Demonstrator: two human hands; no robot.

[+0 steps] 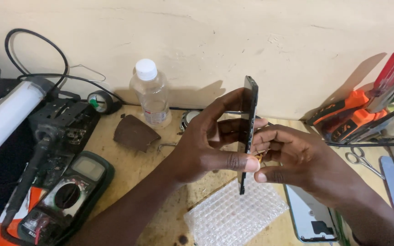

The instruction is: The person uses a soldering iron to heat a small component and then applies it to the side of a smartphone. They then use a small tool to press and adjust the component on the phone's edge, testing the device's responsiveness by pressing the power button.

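A thin black phone (250,109) stands on edge in the air above the wooden bench, seen side-on. My left hand (206,141) wraps it from the left, fingers behind it and thumb pressed along its lower edge. From the right, my right hand (297,159) pinches its middle with fingertips and thumb. A small orange piece (261,157) shows between my fingers at the phone's edge. Below lies a sheet of bubble wrap (235,214).
A clear plastic bottle (151,93) stands at the wall. A multimeter (67,193) and a black device with cables lie at the left. Orange-handled tools (352,118), scissors (363,159) and a white phone back cover (308,216) sit at the right. A brown scrap (133,132) lies mid-bench.
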